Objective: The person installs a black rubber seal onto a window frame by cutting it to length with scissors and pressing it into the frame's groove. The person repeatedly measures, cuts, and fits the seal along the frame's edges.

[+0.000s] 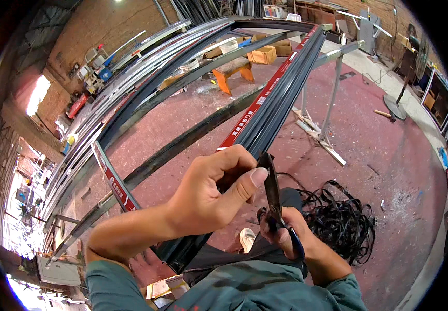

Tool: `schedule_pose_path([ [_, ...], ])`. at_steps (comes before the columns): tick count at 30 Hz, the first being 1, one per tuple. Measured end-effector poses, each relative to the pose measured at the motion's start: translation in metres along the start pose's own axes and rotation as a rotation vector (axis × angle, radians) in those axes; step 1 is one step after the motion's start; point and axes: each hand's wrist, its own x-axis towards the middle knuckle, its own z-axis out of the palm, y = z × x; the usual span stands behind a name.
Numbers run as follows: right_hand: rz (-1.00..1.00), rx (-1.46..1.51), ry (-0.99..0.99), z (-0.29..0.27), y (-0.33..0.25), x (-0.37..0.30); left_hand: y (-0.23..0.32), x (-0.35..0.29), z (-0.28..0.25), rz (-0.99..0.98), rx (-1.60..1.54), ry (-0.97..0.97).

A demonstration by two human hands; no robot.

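My left hand [211, 189] presses its thumb and fingers on the near end of a long dark metal profile [281, 90] with a red printed strip along one side. My right hand [286, 233] grips the blue handles of a pair of scissors or snips [272, 186], whose dark blades point up toward the profile's end beside my left thumb. The profile runs away from me to the upper right, resting on a metal stand. What sits between the blades is hidden.
A pile of black rubber strip [340, 220] lies on the red floor at the right. A metal trestle stand [327, 103] holds the profiles. More long profiles [146, 72] lie to the left. An orange wooden stool [234, 70] and boxes [263, 53] stand beyond.
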Motion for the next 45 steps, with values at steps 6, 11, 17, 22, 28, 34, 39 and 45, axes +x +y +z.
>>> schedule_pose_path([
  [6,-0.009,0.025,-0.02,-0.003,0.01,-0.003,-0.003,0.0,0.001,0.035,0.015,0.01],
  [11,-0.036,-0.06,-0.012,-0.006,0.01,-0.002,-0.003,-0.001,0.0,0.005,-0.003,-0.009],
  [17,-0.073,-0.146,0.023,-0.004,0.0,-0.001,-0.002,-0.001,0.0,-0.023,-0.015,-0.014],
  [22,-0.052,-0.14,0.047,-0.004,-0.003,0.0,0.004,-0.001,0.001,-0.042,-0.028,-0.01],
  [28,-0.047,-0.146,0.05,-0.005,0.0,-0.002,0.007,0.0,-0.001,-0.122,-0.027,-0.038],
  [34,-0.075,-0.177,0.013,-0.012,0.011,-0.003,0.013,0.001,-0.001,-0.147,-0.097,-0.063],
  [39,-0.067,-0.223,-0.02,-0.013,0.007,-0.001,0.011,0.0,0.0,-0.154,-0.084,-0.051],
  [45,-0.043,-0.229,-0.001,-0.013,0.005,0.0,0.013,0.001,-0.002,-0.165,-0.096,-0.054],
])
